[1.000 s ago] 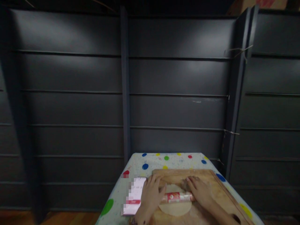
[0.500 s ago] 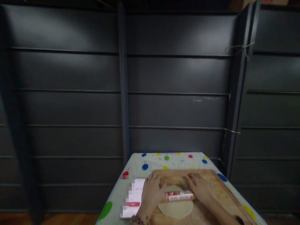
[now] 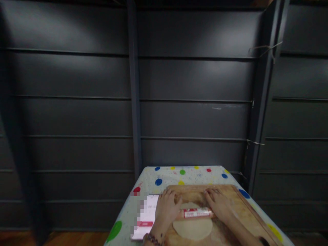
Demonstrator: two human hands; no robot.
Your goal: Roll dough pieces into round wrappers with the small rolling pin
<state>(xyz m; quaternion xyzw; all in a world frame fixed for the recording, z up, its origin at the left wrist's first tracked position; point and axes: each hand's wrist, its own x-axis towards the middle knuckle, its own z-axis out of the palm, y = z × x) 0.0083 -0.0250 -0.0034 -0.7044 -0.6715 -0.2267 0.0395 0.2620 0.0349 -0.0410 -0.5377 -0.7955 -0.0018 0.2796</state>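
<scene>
Right hand (image 3: 217,203), bare board (image 3: 238,206) to right edge

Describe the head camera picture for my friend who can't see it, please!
A person's left hand and right hand are at the ends of a rolling pin lying across flat, round dough on a wooden board. A lit phone lies left of the board on a spotted tablecloth, with dark panels behind.

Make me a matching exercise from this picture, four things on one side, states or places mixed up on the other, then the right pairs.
Things:
1. pin
2. phone
3. dough
4. cloth

States or places:
A. pale, flat and round
B. marked with coloured spots
C. lying across the dough
D. screen lit

Pairs: 1-C, 2-D, 3-A, 4-B
</scene>
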